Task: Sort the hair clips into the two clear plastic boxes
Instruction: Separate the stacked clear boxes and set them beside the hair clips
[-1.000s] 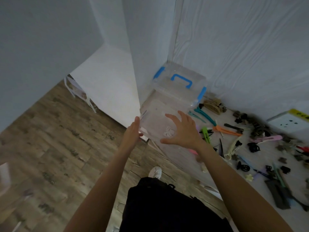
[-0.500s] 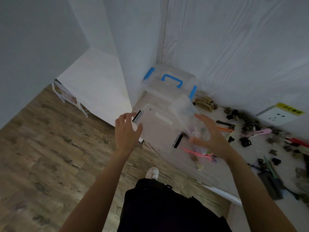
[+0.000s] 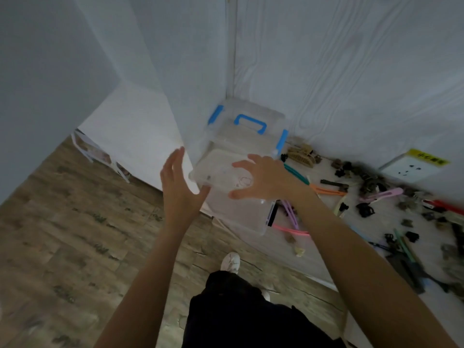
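Both hands meet over the near left corner of a white surface [image 3: 324,252] that stands against a pale wall. The right hand [image 3: 266,179] lies spread, fingers splayed, palm down on a clear plastic lid [image 3: 221,172], thumb at its near edge and fingertips over its far edge; the lid is tilted, its long axis running from near left to far right. The left hand [image 3: 178,187] is open with fingers straight and pointing away, its thumb touching the lid's near left corner, so the lid sits between the two hands. Just below and nearer lies an open clear box [image 3: 241,217] with a dark latch on its right end, its long axis running left to right along the surface's edge. Behind it, in the corner of the wall, stands a second clear box [image 3: 253,129], closed, with a blue handle and blue latches, its handle lying left to right. Hair clips [image 3: 364,194] are scattered over the surface to the right: long teal, orange and pink ones near the open box, small dark claw clips farther right. A white socket plate [image 3: 411,169] sits on the wall above them. Wood-patterned floor [image 3: 75,234] fills the left.
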